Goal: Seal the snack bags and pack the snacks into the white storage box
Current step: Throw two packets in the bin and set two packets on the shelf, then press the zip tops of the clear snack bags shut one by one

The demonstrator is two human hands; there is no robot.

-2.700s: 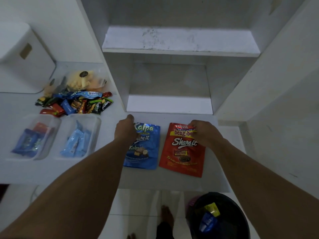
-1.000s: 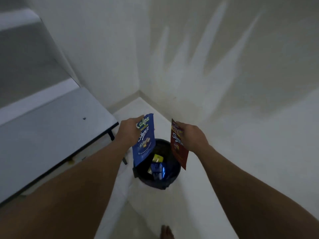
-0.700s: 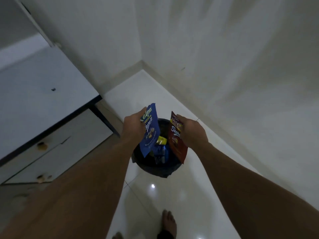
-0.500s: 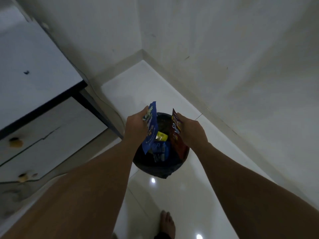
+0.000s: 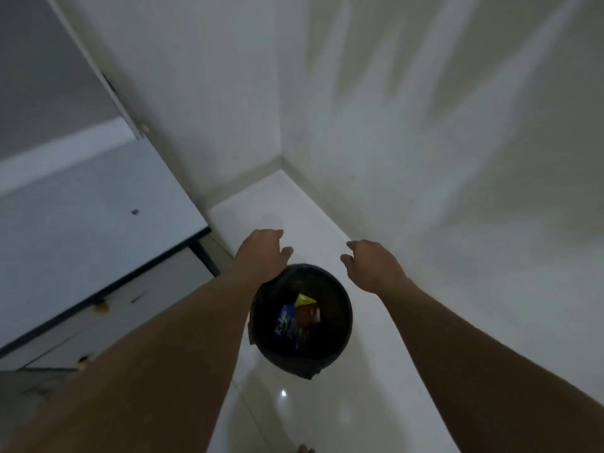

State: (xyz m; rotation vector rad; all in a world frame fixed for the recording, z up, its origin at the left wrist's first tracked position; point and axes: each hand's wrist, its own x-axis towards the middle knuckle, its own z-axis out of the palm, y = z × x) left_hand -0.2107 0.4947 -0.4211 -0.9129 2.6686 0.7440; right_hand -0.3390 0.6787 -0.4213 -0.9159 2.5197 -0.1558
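I've got left hand (image 5: 261, 253) and right hand (image 5: 372, 266) fingers (image 5: 352, 245) loosely spread, empty; blue Kalpa pouch (image 5: 286, 325) and red pouch (image 5: 307, 317) lie below them in the black bin (image 5: 336, 295), probably light, slippery foil, so I'd pinch a top edge.

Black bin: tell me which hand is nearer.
Left. The left hand overlaps the upper-left rim of the black bin; the right hand hangs clear, to its upper right.

Bin (image 5: 348, 322) — left rim behind forearm (image 5: 183, 338)
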